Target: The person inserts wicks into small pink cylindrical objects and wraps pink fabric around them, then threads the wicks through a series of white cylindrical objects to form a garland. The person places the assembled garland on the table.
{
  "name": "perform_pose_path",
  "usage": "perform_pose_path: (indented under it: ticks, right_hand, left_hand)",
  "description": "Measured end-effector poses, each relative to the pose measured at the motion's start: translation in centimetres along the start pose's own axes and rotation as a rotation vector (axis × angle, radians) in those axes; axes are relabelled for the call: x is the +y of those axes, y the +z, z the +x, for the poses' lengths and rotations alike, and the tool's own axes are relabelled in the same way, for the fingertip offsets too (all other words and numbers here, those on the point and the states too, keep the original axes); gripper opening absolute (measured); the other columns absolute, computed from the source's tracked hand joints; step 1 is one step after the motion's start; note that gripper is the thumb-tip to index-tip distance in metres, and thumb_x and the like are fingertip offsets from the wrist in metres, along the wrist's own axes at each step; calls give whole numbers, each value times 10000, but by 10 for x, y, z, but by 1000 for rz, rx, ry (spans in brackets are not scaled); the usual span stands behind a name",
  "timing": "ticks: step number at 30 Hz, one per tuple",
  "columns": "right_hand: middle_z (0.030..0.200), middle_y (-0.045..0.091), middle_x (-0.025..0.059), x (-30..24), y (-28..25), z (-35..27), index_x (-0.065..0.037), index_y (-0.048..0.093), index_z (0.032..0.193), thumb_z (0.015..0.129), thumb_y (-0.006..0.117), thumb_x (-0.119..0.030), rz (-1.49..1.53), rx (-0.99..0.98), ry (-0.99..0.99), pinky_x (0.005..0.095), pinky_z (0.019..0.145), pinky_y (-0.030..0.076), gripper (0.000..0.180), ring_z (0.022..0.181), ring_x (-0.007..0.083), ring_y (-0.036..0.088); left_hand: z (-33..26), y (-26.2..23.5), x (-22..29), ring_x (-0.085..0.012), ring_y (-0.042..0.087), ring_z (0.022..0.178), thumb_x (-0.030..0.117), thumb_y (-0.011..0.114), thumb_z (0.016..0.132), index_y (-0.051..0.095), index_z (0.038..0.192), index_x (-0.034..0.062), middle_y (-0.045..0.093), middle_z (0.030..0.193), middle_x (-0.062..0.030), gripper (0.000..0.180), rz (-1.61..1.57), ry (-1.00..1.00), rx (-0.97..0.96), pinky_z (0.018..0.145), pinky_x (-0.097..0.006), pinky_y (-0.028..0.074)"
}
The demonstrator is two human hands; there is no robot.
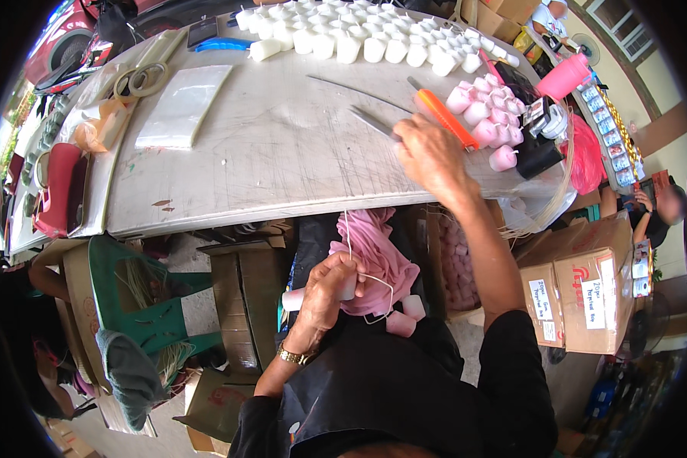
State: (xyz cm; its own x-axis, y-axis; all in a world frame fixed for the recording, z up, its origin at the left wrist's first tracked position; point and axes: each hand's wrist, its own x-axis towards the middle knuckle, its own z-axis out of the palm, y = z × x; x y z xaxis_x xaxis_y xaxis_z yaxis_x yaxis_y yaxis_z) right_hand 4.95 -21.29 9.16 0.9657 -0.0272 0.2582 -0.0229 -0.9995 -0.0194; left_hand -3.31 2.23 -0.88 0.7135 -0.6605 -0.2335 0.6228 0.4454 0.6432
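Observation:
Over my lap, my left hand [330,286] is closed on a small pale candle [349,288], mostly covered by the fingers. A white wick cord [378,280] runs from it, with one strand up to the table edge and another looping right. Beside that hand lies a pale pink candle [292,299]; two more pink candles [401,324] rest in my lap near a pink cloth [374,259]. On the table, my right hand [433,156] is closed round a pointed metal blade [374,123], whose handle is hidden. Touching its fingers is an orange-handled cutter [444,118].
White candles [349,49] crowd the table's far side, with pink candles [488,111] to the right. A thin metal rod [351,89] lies mid-table. Plastic sheets [183,107] and tape rolls [148,79] lie left. Cardboard boxes [580,282] stand right; a green chair [141,294] is left.

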Motion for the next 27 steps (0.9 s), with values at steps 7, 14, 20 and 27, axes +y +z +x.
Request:
perform_pose_path:
  ticks: [7, 14, 20, 27]
  right_hand:
    - [956, 625, 164, -10, 10, 35, -16, 630, 1004, 875, 583, -97, 409, 416, -151, 421, 759, 486, 160, 849, 354, 619]
    - [1069, 606, 183, 5, 15, -25, 42, 599, 1042, 870, 583, -88, 70, 319, -63, 425, 859, 472, 216, 993, 362, 588]
    - [1119, 570, 157, -2, 4, -85, 6, 589, 1090, 781, 611, -67, -18, 339, 8, 422, 891, 439, 318, 1000, 315, 552]
    - [1065, 536, 180, 12, 10, -116, -20, 561, 1184, 755, 512, 123, 117, 360, 179, 440, 847, 467, 455, 962, 371, 563]
  left_hand:
    - [-6, 3, 2, -155, 548, 643, 145, 502, 921, 592, 866, 14, 585, 790, -74, 168, 47, 4, 43, 638, -271, 448]
    - [-2, 1, -2, -154, 548, 650, 165, 511, 928, 597, 869, 16, 587, 808, -73, 181, -1, -18, 18, 641, -269, 449]
    - [-4, 5, 6, -163, 549, 647, 185, 513, 929, 585, 873, 14, 586, 807, -79, 194, 21, -37, 37, 644, -272, 456]
    - [-4, 11, 25, -211, 575, 653, 210, 539, 898, 568, 916, 30, 594, 803, -91, 184, -545, -119, 52, 1032, -491, 407]
